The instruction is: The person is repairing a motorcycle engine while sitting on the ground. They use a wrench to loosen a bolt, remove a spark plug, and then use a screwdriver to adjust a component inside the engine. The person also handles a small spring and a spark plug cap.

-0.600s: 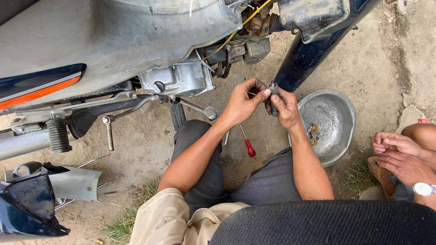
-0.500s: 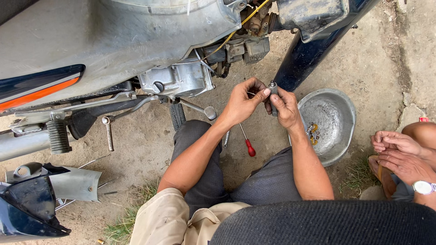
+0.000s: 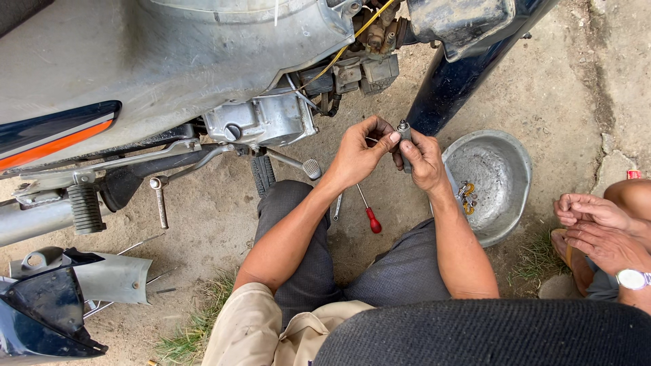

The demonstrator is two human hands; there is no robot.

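Hands (image 3: 390,152) unmoved, gripping cylinder (image 3: 405,139)

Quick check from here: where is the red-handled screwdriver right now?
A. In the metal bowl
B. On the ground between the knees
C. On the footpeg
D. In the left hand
B: the screwdriver lies on the dirt between the knees, below both hands; the left hand and right hand are together on a small dark part, and the bowl holds only small bits.
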